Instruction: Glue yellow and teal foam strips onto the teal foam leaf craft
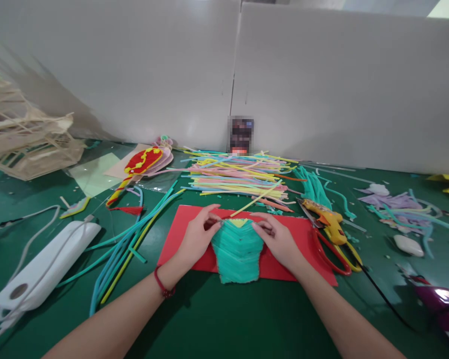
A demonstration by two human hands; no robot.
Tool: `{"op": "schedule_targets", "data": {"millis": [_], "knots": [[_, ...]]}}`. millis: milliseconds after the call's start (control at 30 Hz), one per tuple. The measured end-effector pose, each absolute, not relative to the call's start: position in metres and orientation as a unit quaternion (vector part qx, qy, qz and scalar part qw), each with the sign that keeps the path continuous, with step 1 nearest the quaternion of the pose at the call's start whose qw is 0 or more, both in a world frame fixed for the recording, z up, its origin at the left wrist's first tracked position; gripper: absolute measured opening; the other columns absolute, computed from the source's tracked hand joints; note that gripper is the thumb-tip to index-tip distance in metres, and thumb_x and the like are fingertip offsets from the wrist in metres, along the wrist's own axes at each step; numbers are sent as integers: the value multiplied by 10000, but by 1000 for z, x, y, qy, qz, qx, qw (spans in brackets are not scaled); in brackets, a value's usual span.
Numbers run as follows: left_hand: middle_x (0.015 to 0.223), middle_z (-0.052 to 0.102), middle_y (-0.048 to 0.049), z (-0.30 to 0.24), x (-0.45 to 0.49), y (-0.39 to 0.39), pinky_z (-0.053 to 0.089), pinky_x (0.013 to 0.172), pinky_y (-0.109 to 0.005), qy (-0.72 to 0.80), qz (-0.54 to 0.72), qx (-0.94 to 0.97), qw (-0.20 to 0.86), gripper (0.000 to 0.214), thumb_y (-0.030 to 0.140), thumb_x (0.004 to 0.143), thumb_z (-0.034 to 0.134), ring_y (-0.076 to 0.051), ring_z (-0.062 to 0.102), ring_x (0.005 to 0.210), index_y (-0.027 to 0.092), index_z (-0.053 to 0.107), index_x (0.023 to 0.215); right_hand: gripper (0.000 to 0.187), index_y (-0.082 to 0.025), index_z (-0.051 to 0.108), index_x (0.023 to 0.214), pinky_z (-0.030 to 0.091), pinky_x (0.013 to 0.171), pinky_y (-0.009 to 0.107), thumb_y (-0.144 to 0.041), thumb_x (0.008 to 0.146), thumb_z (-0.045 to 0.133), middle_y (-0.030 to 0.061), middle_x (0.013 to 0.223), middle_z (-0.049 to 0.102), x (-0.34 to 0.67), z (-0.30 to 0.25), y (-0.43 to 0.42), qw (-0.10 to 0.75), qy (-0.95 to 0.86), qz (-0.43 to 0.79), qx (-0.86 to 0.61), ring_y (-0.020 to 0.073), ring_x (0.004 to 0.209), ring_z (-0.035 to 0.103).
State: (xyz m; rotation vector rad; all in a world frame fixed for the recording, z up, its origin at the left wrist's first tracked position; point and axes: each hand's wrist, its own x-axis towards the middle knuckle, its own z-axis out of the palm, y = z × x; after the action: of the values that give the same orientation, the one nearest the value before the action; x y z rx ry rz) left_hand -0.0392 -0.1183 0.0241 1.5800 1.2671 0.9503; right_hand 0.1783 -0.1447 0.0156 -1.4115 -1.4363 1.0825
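Over the red sheet (301, 244) in front of you, your left hand (202, 230) and right hand (279, 238) are at the upper corners of the green ribbed piece (237, 257), fingers curled; you can't tell from here whether they pinch it or merely touch. That piece lies on the sheet, its lower end overhanging your near edge, with a yellow strip (257, 198) slanting away from its top. Beyond lies a pile of coloured strips (235, 177). To your right are red-handled scissors (331, 255) and a yellow glue gun (331, 222); to your left, loose blue, green and yellow strips (125, 249), then a white power strip (50, 264).
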Motion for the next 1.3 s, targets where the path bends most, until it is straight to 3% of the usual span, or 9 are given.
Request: {"op": "schedule_targets", "data": {"millis": [167,367,467,600,733,833,967,1133,1300], "knots": [[1184,621,-85,26,-40,-120,471,951,-401,521,361,691,346,372,263,881,474,-209,591,1091,209,493,1248,343,-217,620,982,498,870,383,-511,867,485,91,1035,676,182,20,-145,460,-557,325,-611,229,989,622],[1352,506,-104,22,-30,-138,390,1043,-441,493,271,808,176,460,321,885,505,-258,466,1253,228,421,1328,371,-215,603,966,565,627,348,-537,882,439,108,1035,657,185,19,-144,514,-498,361,-598,225,841,639],[1316,539,-111,17,-26,-143,428,999,-443,476,230,831,175,483,285,884,507,-264,512,1204,227,392,1349,299,-222,615,996,558,749,389,-442,913,431,99,1015,658,185,16,-145,482,-589,262,-593,234,912,629],[1270,575,-123,15,-24,-142,454,965,-444,476,213,834,183,486,268,881,508,-267,543,1159,203,393,1348,290,-232,641,1095,434,980,430,-231,933,400,95,1080,643,181,13,-141,387,-742,33,-546,237,1072,568],[1321,539,-136,19,-24,-142,429,1000,-438,473,203,841,166,446,213,887,465,-258,504,1215,164,421,1328,373,-191,624,1164,443,950,418,-96,897,381,117,1193,601,177,9,-125,295,-787,-65,-537,248,1122,532],[1468,386,-116,24,-24,-147,319,1092,-452,424,190,874,140,451,190,905,398,-241,351,1351,177,402,1356,409,-171,621,1164,443,922,413,-35,858,386,126,1260,565,176,9,-110,227,-802,-113,-541,257,1133,511],[1522,286,-96,24,-23,-155,209,1130,-496,366,148,909,131,516,406,944,366,-254,228,1408,202,332,1417,350,-131,652,1075,450,819,367,-18,841,418,141,1165,620,173,14,-99,153,-822,-155,-526,262,1032,541],[1517,284,-131,20,-21,-160,195,1112,-530,354,131,917,130,536,472,942,341,-287,250,1398,204,362,1406,260,-167,678,842,432,711,334,-29,837,457,93,852,679,170,21,-94,145,-830,-170,-511,241,837,585],[1535,248,-108,20,-21,-160,208,1103,-532,351,136,919,120,539,468,945,340,-289,245,1399,235,317,1430,294,-146,655,999,465,728,318,-38,866,416,96,964,685,183,24,-95,207,-810,-190,-515,214,861,620]]}}
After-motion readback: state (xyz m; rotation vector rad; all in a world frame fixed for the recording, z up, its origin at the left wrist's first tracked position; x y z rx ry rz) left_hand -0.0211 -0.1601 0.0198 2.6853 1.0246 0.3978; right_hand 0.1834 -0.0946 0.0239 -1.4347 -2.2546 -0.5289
